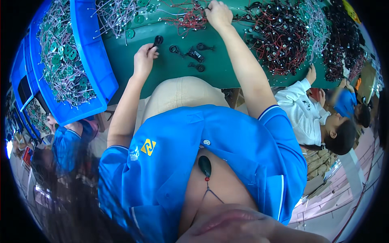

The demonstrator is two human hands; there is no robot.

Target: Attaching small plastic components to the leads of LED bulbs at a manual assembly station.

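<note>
My left hand (144, 60) is closed on a small black plastic part (158, 40) with a round end, held up above the green table (125, 60). To its right, several similar black parts (195, 55) lie loosely on the tabletop. My right hand (219, 15) reaches to the far side, beside a small heap of red twisted wires (191, 21). Its fingers are bent together, and whatever they pinch is too small or too hidden to make out.
A blue bin (107, 71) of green discs with pale wires stands at left. More wired green discs (117, 16) lie at the back. A large heap of black parts with red wires (279, 36) covers the right side. A person in white (300, 103) works at right; others sit farther off.
</note>
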